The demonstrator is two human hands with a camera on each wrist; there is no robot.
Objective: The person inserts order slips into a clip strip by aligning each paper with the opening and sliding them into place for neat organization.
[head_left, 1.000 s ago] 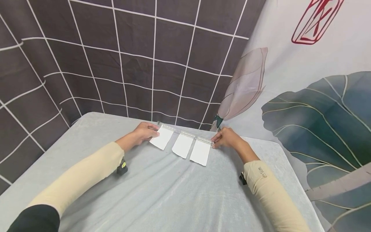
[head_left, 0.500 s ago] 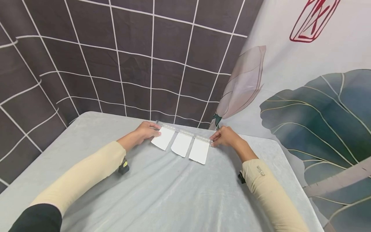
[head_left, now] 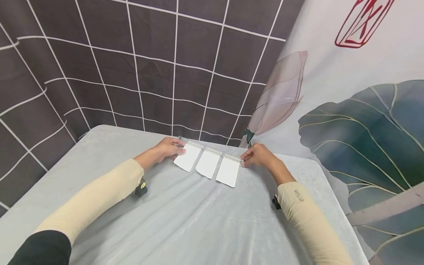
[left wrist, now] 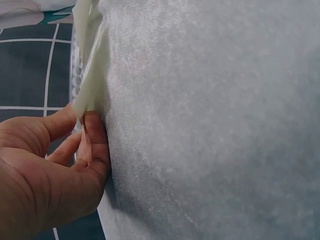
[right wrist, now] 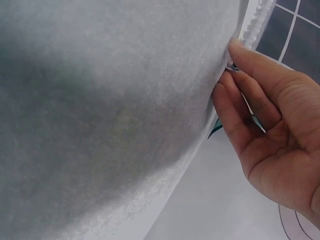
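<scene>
A long clear ridged plastic strip (head_left: 213,150) lies slantwise near the table's back edge in the head view. Three white paper pieces sit side by side along it: a left piece (head_left: 187,157), a middle piece (head_left: 208,163) and a right piece (head_left: 228,171). My left hand (head_left: 166,148) pinches the left paper piece by its outer side, close to the strip's left end. In the left wrist view that paper (left wrist: 94,85) bends up from the cloth between thumb and fingers. With thumb and fingertips, my right hand (head_left: 259,156) pinches the strip's right end.
A pale grey cloth (head_left: 198,224) with soft creases covers the table. Behind it hangs a dark curtain (head_left: 152,73) with a white grid. At the right is a white curtain (head_left: 324,73) printed with a pink bud and blue-green leaves.
My left hand has slid slightly right with the left paper piece, narrowing the gap to the middle piece. The right hand stays at the strip's end. The head view has shifted a little.
</scene>
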